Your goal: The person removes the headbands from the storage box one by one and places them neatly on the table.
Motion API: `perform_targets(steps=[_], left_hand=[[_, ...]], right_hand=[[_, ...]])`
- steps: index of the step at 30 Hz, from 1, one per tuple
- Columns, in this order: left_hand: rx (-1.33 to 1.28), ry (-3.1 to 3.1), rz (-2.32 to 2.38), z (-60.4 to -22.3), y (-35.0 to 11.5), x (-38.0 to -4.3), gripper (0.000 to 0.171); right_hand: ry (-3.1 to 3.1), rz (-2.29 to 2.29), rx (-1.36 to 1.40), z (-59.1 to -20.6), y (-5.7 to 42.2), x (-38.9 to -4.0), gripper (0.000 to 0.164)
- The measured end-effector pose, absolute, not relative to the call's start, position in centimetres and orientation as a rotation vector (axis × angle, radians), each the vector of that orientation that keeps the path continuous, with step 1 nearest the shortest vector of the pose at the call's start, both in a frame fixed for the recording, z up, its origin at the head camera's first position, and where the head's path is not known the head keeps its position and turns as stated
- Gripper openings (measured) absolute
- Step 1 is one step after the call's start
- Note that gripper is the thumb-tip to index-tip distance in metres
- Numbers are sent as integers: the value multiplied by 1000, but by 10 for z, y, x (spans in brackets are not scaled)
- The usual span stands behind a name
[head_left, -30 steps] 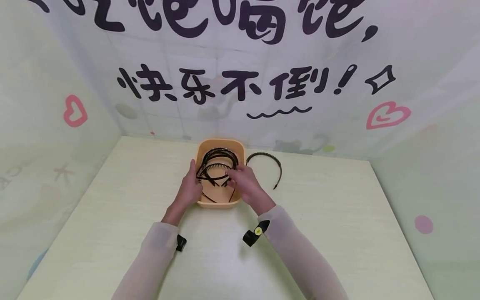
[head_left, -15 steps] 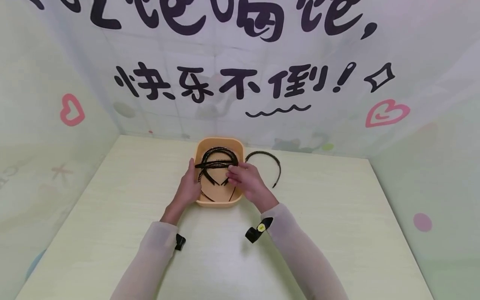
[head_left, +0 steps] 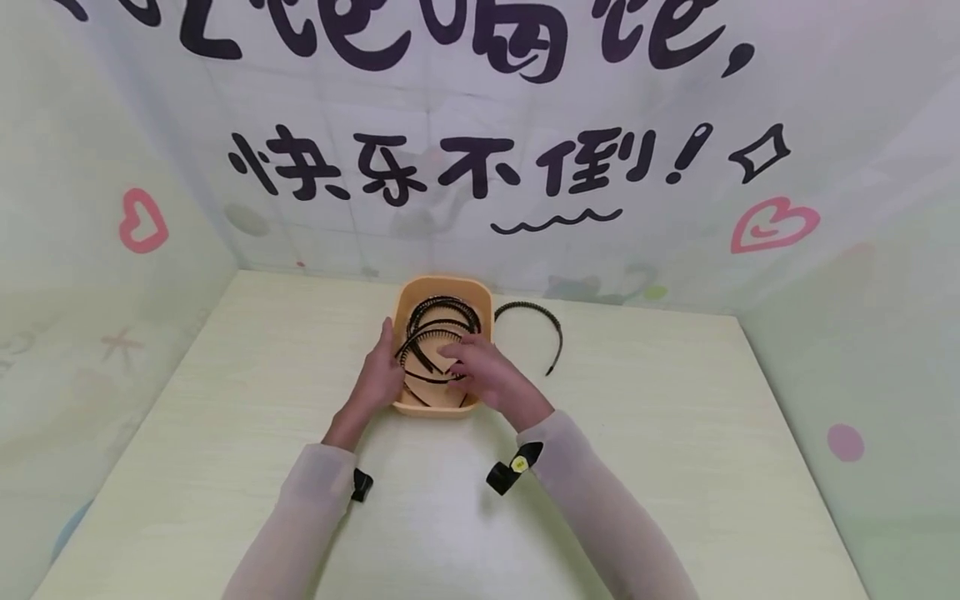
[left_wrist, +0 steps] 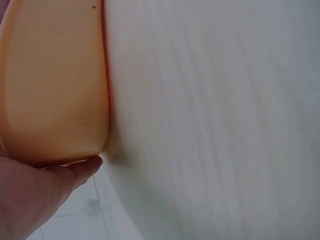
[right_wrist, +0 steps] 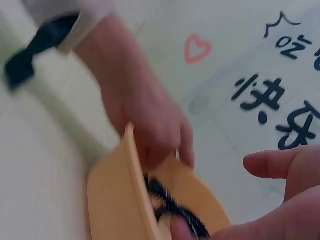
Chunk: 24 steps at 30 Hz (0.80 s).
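An orange plastic bin (head_left: pixel 435 411) stands near the back wall with several black toothed headbands (head_left: pixel 444 301) lying in it. My left hand (head_left: pixel 377 375) grips the bin's left side; in the right wrist view that hand (right_wrist: pixel 150 117) curls over the rim. Over the bin's right side, my right hand (head_left: pixel 491 373) reaches in, its fingers loosely spread above the headbands. The right wrist view shows its thumb and fingers apart, near the black headbands (right_wrist: pixel 177 207). Part of the headbands is hidden under the right hand. One more headband (head_left: pixel 559 333) lies on the table right of the bin.
The pale table (head_left: pixel 637 467) is bounded by a printed backdrop (head_left: pixel 420 242) behind, with side panels (head_left: pixel 862 375) at left and right. A black wrist strap (head_left: pixel 513 467) is on the right sleeve.
The headband my right hand held across the bin, level half a second ago, now lies tipped down among the others. The fingers have loosened from it. The left hand stays on the bin.
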<state>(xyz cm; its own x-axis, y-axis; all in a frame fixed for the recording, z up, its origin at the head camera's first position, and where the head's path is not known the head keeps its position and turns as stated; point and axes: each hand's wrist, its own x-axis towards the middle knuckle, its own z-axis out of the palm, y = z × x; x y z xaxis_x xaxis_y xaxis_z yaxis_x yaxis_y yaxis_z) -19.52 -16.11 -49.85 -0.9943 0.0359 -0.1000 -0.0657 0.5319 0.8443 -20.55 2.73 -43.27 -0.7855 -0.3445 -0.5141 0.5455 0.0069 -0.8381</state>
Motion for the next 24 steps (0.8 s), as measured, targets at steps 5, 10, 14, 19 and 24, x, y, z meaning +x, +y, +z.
perform_targets(steps=[5, 10, 14, 19, 24], left_hand=[[-8, 2672, 1457, -500, -160, -195, 82], [-10, 2683, 1469, -501, -162, -195, 82], [-3, 2696, 1447, -502, -162, -195, 83], [-23, 2688, 1460, -502, -161, -195, 84], [-49, 2688, 1473, -502, -160, -196, 86]], right_hand=[[1660, -1868, 227, -426, 24, -194, 95], [1609, -1921, 290, -428, 25, -196, 85], [1554, -1985, 364, -428, 28, -198, 80], [1592, -1996, 360, -426, 28, -200, 69], [1679, -1954, 287, -426, 27, -203, 64]])
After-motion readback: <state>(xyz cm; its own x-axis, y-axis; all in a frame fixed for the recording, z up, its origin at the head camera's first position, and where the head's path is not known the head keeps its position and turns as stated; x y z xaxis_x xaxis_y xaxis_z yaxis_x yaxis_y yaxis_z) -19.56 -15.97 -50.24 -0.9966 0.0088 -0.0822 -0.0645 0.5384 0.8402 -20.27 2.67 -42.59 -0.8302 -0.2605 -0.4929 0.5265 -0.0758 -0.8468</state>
